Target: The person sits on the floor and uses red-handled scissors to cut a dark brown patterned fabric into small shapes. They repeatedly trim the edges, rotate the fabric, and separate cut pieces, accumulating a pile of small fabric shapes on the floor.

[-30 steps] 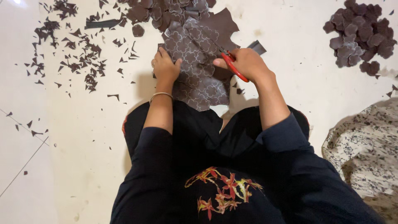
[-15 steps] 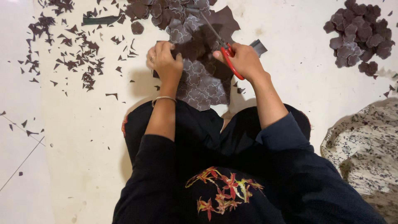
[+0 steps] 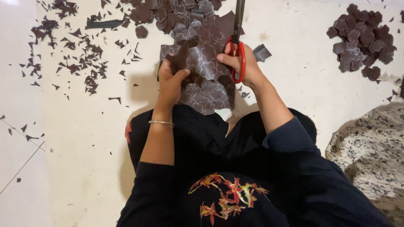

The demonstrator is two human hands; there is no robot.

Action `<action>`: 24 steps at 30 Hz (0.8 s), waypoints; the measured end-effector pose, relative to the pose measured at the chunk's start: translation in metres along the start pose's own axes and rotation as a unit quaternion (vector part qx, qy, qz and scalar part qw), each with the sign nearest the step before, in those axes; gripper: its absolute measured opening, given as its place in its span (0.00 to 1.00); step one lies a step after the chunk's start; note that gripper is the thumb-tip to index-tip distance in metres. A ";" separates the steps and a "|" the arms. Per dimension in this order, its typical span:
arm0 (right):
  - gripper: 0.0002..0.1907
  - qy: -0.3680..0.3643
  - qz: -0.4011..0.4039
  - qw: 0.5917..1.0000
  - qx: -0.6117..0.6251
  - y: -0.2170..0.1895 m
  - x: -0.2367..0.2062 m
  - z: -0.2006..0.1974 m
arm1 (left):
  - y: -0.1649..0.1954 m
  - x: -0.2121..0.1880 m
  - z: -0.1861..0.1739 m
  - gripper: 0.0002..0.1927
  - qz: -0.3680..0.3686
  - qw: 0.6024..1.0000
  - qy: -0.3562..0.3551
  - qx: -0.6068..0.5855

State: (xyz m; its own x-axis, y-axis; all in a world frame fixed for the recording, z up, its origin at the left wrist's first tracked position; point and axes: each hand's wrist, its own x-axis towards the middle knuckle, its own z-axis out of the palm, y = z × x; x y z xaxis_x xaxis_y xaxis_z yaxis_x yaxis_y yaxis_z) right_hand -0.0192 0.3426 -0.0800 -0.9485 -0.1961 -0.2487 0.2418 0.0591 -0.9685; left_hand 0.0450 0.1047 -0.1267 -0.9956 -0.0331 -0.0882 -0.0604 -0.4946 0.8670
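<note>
Head view: you hold a patterned sheet while the scissors point up and away from you.

Your left hand [image 3: 170,82] is clenched on the left edge of the dark brown sheet printed with pale flower outlines [image 3: 206,80], which lies at upper centre of the frame, over your lap. Your right hand [image 3: 244,65] grips the red-handled scissors [image 3: 237,46] at the sheet's right edge; their long axis runs straight toward the top of the frame. Cut brown flower shapes [image 3: 362,40] are piled at upper right, small offcuts [image 3: 75,54] scattered at upper left.
</note>
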 end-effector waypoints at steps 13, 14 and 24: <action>0.14 0.159 -0.213 0.962 -0.059 0.017 0.008 0.004 | 0.000 0.023 -0.011 0.09 0.028 0.994 0.039 0.097; 0.14 0.158 -0.213 0.962 -0.065 0.016 0.008 0.005 | 0.005 0.023 -0.013 0.10 0.024 0.997 0.033 0.068; 0.14 0.169 -0.190 0.967 0.019 0.006 -0.006 0.013 | 0.000 0.006 0.000 0.33 0.012 0.942 -0.281 -0.185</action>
State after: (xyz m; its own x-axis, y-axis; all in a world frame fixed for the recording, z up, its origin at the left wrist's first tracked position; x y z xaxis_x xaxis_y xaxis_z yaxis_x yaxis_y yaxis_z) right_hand -0.0092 0.3312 -0.0843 -0.9815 0.1357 0.1352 -0.1353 0.0090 -0.9908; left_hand 0.0394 0.1046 -0.1269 -0.8833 0.3655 0.2935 -0.1113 -0.7717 0.6262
